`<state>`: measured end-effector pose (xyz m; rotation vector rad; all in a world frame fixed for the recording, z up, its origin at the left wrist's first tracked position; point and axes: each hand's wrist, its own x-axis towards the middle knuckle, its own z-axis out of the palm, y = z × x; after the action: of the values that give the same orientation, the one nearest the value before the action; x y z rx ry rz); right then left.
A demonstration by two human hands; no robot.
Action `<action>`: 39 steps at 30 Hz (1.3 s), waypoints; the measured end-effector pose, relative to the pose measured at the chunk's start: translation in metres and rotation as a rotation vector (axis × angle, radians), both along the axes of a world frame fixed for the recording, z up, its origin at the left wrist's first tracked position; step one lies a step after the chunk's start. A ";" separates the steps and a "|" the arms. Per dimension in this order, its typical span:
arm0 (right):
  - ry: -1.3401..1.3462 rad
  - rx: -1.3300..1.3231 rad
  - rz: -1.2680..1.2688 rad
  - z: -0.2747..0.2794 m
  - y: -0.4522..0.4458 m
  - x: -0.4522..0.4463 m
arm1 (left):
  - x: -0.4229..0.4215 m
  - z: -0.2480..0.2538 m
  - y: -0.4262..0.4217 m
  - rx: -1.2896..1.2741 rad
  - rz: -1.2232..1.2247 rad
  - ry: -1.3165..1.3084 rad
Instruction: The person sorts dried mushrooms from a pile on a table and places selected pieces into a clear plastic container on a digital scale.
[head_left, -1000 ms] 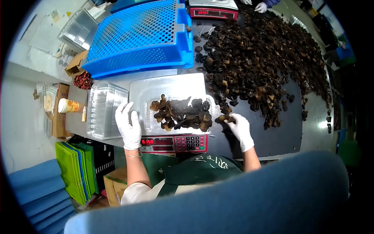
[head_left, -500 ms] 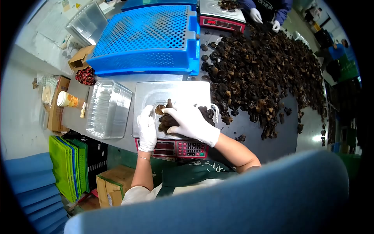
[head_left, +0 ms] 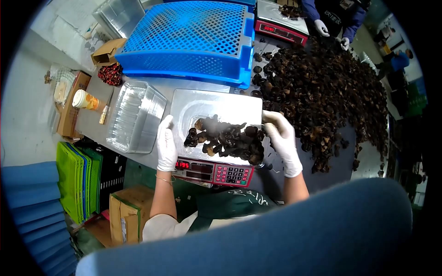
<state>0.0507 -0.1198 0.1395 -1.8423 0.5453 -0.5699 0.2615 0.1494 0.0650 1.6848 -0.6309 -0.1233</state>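
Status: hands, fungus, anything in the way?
Left hand open beside the scale. Right hand at its right edge, fingers bent, grip unclear. Dark fungus heaped on scale. Blue crate stands beyond, not over it.

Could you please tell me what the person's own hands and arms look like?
The left hand and right hand both wear plain white gloves that end around the wrist. A thin bracelet circles the left wrist. Both forearms are bare; a whitish sleeve shows farther up the left arm, while no sleeve shows on the right.
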 end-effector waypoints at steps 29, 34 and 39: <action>0.310 -0.404 -0.092 -0.059 0.006 -0.096 | -0.019 0.023 0.005 0.257 -0.166 -0.142; 0.596 -0.388 -0.064 -0.051 0.002 -0.103 | -0.006 0.032 0.024 0.360 -0.006 -0.178; 0.449 -0.291 -0.063 -0.055 0.008 -0.100 | -0.008 0.037 0.021 0.292 0.015 -0.101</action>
<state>-0.0492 -0.1119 0.0842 -2.2539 0.8556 -0.2827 0.2539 0.1708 0.1020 1.9864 -0.7017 -0.1243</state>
